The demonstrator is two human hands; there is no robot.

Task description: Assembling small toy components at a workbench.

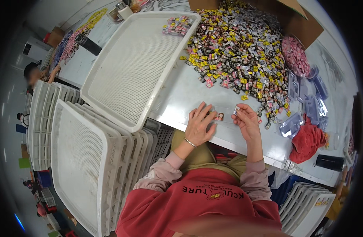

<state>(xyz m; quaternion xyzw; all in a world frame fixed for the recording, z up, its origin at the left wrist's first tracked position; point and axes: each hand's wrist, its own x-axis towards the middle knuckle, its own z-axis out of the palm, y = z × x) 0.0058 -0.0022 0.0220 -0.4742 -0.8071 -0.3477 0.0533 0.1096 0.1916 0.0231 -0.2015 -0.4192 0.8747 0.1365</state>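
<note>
My right hand (248, 123) pinches a small white-and-dark packet (236, 111) between thumb and fingertips, just above the table. To its left, my left hand (200, 125) has its fingers spread over the left end of a clear plastic tray (228, 112). A few small pink-and-dark packets (219, 116) lie in that tray beside the fingers, and the hand hides part of it. Beyond both hands spreads a large heap of small packets (240, 47) in yellow, pink, black and white.
A white mesh tray (130, 63) overhangs the table at left, bearing filled clear packs (176, 26). Stacked trays (80, 158) stand below it. At right lie empty clear trays (315, 108), a red cloth (307, 140), a black cylinder (330, 162) and a pink-filled bag (296, 57).
</note>
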